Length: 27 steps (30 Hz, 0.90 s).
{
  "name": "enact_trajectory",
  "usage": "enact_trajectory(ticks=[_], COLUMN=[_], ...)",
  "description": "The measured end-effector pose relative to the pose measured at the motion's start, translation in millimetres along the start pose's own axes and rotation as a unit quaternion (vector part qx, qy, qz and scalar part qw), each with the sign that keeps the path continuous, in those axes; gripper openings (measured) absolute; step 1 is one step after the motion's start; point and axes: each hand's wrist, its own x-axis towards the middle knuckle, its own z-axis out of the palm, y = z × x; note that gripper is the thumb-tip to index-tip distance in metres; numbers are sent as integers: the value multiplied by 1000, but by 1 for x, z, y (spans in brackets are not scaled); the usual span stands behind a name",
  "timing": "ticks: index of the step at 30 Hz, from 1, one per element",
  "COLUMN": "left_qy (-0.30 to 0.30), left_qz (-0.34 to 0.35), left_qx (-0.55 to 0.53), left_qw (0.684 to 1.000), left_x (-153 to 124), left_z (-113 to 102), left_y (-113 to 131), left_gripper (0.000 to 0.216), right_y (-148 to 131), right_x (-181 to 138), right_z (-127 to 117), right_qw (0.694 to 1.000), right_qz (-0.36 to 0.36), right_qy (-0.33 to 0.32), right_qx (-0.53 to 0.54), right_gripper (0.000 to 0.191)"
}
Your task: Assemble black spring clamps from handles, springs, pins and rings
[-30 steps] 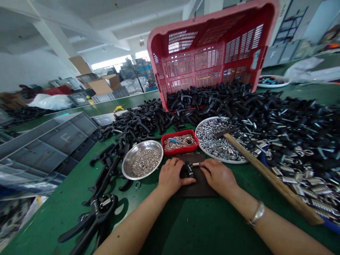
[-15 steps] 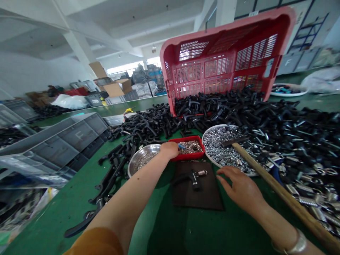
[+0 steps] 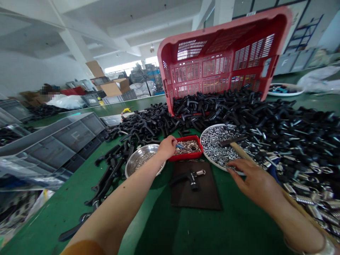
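Observation:
My left hand [image 3: 167, 147] is at the left end of a small red tray [image 3: 187, 156] of thin metal pins. Its fingers are pinched together; whatever they hold is too small to make out. A blue item [image 3: 180, 146] lies among the pins by the fingertips. Over the near rim of a white round plate [image 3: 215, 165], filled with small shiny metal pieces, my right hand [image 3: 251, 179] has thumb and fingers apart, with nothing seen between them. A black lever handle [image 3: 191, 180] with a metal spring [image 3: 199, 173] on its end rests on a dark square mat [image 3: 195, 200].
A steel bowl [image 3: 130, 163] of small parts stands left of the red tray. A wooden-handled hammer [image 3: 240, 150] lies across the plate. Black handles [image 3: 148, 122] are heaped behind, spilling from a tipped red crate [image 3: 224, 32]. Loose springs [image 3: 316, 209] lie at right, a grey bin [image 3: 61, 138] at left.
My right hand has moved right and slightly up, from beside the mat to the plate's rim. My left hand has lifted a little, its pinched fingertips now showing above the tray.

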Motion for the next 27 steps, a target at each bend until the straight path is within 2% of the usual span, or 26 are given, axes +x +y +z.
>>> enact_trajectory(ticks=[4, 7, 9, 12, 19, 27], left_qy=[-93, -147, -145, -119, -93, -66], left_qz=[52, 93, 116, 144, 157, 195], left_qx=[-139, -172, -144, -89, -46, -13], left_qw=[984, 970, 972, 978, 982, 978], left_x=[-40, -66, -75, -76, -65, -67], left_z=[7, 10, 9, 7, 9, 20], left_y=[5, 5, 5, 7, 17, 21], left_gripper=[25, 23, 21, 17, 23, 20], right_y=[26, 41, 45, 41, 31, 31], right_x=[3, 4, 4, 6, 7, 5], right_z=[-24, -36, -38, -36, -33, -33], right_qw=[988, 974, 967, 969, 978, 978], right_qz=[84, 159, 184, 183, 167, 190], right_qy=[18, -56, -109, -138, -115, -84], right_qx=[-125, -152, -135, -93, -47, -13], right_gripper=[38, 39, 37, 34, 29, 29])
